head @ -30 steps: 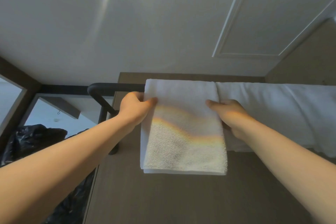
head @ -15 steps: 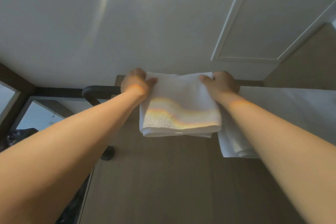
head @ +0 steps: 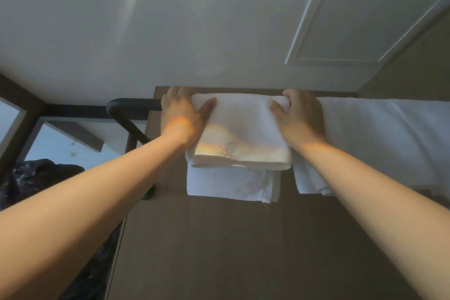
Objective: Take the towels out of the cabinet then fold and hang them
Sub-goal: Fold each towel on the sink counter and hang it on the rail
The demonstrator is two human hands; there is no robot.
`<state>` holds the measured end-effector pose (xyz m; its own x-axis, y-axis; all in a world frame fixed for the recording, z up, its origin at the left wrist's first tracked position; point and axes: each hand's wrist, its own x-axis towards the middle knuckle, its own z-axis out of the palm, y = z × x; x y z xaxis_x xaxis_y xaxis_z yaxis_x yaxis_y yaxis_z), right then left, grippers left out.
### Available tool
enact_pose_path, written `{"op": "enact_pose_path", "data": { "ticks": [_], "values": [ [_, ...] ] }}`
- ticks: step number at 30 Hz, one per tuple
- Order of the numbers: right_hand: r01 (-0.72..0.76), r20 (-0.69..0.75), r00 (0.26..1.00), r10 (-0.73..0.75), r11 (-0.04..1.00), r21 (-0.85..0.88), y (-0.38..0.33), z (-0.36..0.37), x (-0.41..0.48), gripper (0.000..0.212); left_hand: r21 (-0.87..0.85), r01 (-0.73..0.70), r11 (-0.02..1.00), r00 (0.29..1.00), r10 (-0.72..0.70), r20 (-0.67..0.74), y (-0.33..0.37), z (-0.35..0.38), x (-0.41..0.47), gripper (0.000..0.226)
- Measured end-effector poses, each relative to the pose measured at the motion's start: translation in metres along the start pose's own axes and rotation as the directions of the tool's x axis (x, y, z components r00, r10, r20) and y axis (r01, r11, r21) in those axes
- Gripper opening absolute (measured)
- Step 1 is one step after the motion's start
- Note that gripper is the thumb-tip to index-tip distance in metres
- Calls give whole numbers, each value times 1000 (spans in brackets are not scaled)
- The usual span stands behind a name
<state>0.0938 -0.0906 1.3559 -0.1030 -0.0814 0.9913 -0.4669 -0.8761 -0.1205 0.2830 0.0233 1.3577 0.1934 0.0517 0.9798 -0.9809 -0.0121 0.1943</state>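
Note:
A small folded white towel (head: 239, 134) is draped over a black rail (head: 131, 105) high on a brown wall panel. Its back layer hangs lower than its front layer. My left hand (head: 183, 114) grips the towel's upper left corner at the rail, thumb on the front. My right hand (head: 298, 114) grips the upper right corner the same way. A larger white towel (head: 379, 139) hangs on the same rail just to the right, touching my right forearm. The rail under both towels is hidden.
The brown wall panel (head: 231, 251) runs down below the towels. The rail's black bracket (head: 136, 134) bends down to a wall mount at the left. A dark bag (head: 41, 180) sits low left. White ceiling and a panelled door (head: 360, 12) are above.
Both hands lifted the small towel from hanging low and shifted up to the rail; the towel now lies over it with a back layer hanging below the front.

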Motion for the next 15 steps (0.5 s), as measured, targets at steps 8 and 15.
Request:
{"op": "enact_pose_path", "data": {
  "ticks": [8, 15],
  "values": [
    [-318, 181, 944, 277, 910, 268, 0, -14, -36, 48, -296, 398, 868, 899, -306, 312, -19, 0, -40, 63],
    [-567, 510, 794, 331, 704, 426, 2, -6, -48, 56, -479, 720, 502, 614, -138, 777, -31, -5, -46, 68]
  ]
}}
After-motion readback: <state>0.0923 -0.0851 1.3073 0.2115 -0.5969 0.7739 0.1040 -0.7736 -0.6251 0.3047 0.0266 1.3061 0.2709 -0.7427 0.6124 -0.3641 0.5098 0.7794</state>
